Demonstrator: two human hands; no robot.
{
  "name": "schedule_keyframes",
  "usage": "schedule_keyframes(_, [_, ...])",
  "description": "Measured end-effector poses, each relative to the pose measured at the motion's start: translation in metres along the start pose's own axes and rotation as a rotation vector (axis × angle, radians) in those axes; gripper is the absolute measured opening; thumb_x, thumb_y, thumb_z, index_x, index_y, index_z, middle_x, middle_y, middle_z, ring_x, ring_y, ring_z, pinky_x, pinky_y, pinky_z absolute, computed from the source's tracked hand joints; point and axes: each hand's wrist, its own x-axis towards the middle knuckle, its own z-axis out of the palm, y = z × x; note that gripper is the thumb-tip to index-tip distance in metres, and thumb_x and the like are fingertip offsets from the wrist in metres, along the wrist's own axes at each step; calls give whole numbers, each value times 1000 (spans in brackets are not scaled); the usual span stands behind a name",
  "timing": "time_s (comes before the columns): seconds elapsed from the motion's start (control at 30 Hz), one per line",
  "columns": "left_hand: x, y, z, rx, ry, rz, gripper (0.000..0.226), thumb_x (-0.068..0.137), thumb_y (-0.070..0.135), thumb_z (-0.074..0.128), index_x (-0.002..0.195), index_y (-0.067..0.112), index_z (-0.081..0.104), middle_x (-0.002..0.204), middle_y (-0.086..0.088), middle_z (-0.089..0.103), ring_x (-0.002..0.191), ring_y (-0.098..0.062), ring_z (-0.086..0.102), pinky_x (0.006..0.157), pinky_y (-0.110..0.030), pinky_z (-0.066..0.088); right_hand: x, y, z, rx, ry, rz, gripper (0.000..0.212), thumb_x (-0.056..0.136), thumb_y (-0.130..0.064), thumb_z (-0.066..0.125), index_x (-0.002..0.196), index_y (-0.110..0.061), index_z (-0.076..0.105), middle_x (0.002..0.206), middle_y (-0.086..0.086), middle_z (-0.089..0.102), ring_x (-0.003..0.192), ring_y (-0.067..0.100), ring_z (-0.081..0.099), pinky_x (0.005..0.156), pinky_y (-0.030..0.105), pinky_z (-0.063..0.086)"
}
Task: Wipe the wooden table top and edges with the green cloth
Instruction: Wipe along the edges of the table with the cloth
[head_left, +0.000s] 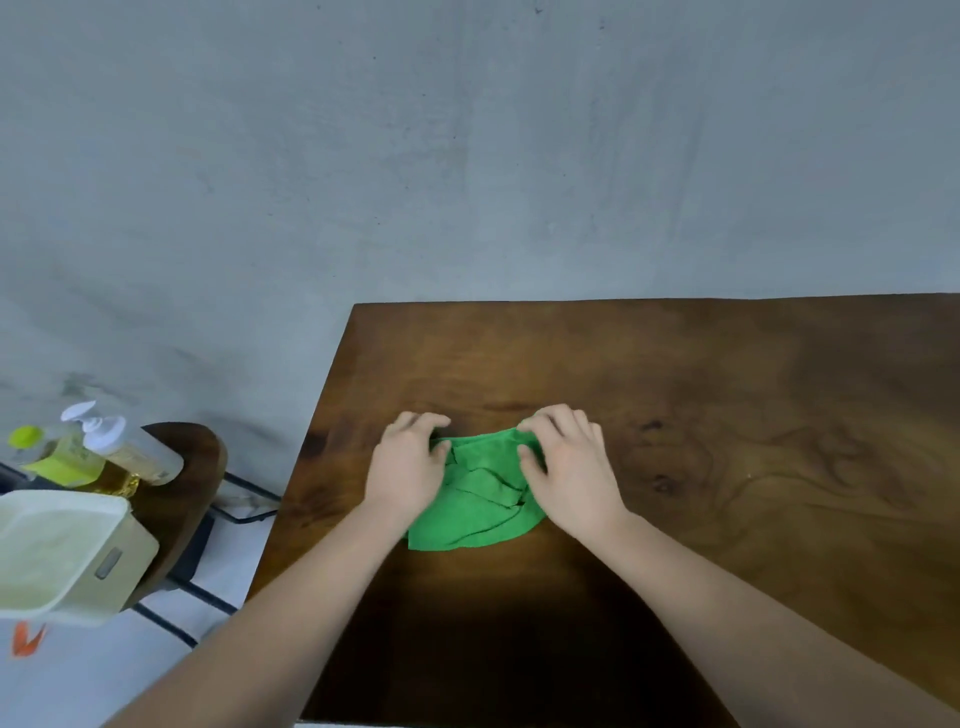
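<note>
Two hands on crumpled green soft cloth (478, 512), centre frame, flat on dark brown wooden counter (727, 415). Left hand (408, 467) fingers (415, 422) curled over cloth's upper-left corner; right hand (569, 467) pinching upper edge. Judged light, limp, non-fragile; bunch into pad, grip from above.

this looks like a plain room in a home rather than a shop or workshop. a dark brown wooden counter (727, 395) stands against a bare grey plaster wall (467, 156). to its left, a small round dark wooden stool on black metal legs (200, 462) carries clear pump bottles with white heads (132, 449) and a yellow-green bottle with a lime cap (54, 457). a cream plastic bin (62, 556) sits just in front of them, above a pale tiled floor (104, 670).
</note>
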Motion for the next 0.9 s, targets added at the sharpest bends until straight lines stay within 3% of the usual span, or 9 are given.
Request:
schedule_keyframes(0.13, [9, -25, -8, 42, -56, -26, 49, 96, 54, 81, 137, 32, 68, 133, 2, 53, 131, -24, 52, 112, -45, 51, -9, -22, 15, -47, -226, -109, 36, 111, -50, 53, 137, -28, 62, 128, -10, 58, 117, 14, 52, 108, 37, 43])
schedule_keyframes(0.27, [22, -37, 0, 113, 37, 1, 50, 94, 64, 78, 135, 37, 65, 133, 1, 53, 129, -26, 50, 110, -46, 50, -9, -5, 15, -104, -177, -48, 35, 114, -42, 49, 136, -22, 68, 131, -6, 61, 121, 18, 57, 105, 40, 46])
schedule_keyframes(0.37, [41, -42, 2, 143, 98, -3, 49, 97, 66, 74, 133, 35, 64, 133, -1, 55, 127, -27, 51, 107, -46, 51, 0, 16, 11, -198, -189, -8, 46, 115, -45, 47, 152, -23, 62, 154, -4, 58, 141, 21, 54, 115, 42, 43])
schedule_keyframes(0.47, [62, -36, 1, 181, 137, 5, 47, 98, 61, 75, 131, 31, 63, 131, -2, 56, 124, -29, 55, 102, -46, 53, 18, 28, 12, -203, -268, 68, 58, 119, -49, 30, 171, -26, 39, 178, -6, 34, 165, 17, 28, 132, 39, 23])
schedule_keyframes(0.53, [71, -27, 1, 168, 161, 36, 39, 100, 51, 77, 129, 28, 63, 127, -3, 57, 119, -29, 60, 98, -45, 55, 30, 31, 13, -176, -305, 111, 62, 119, -52, 24, 176, -26, 27, 183, -7, 20, 170, 14, 12, 135, 35, 8])
schedule_keyframes(0.67, [55, -8, 6, 11, 149, 206, 21, 104, 47, 71, 114, 29, 67, 112, 9, 54, 96, -16, 67, 85, -42, 60, 29, 31, 13, -178, -280, 79, 67, 117, -56, 31, 176, -23, 27, 184, -3, 17, 171, 16, 9, 137, 34, 1])
schedule_keyframes(0.73, [34, -4, 19, 30, 101, 325, 34, 102, 65, 62, 117, 34, 69, 114, 16, 53, 103, -8, 63, 93, -37, 56, 20, 32, 9, -184, -292, 19, 66, 115, -59, 31, 173, -26, 35, 183, -5, 22, 169, 16, 15, 136, 33, 1])
schedule_keyframes(0.83, [2, -12, 42, 210, 85, 451, 65, 99, 84, 38, 142, 43, 65, 137, 21, 54, 127, -7, 56, 103, -35, 47, 4, 32, 8, -156, -328, -31, 62, 115, -61, 28, 171, -35, 39, 181, -13, 24, 167, 13, 21, 133, 30, 7])
schedule_keyframes(0.9, [-16, -12, 52, 228, 13, 458, 63, 95, 80, 44, 135, 41, 75, 137, 17, 67, 124, -10, 68, 97, -33, 54, -7, 35, -4, -205, -252, -96, 57, 112, -61, 37, 161, -40, 56, 172, -16, 43, 157, 9, 43, 127, 27, 31])
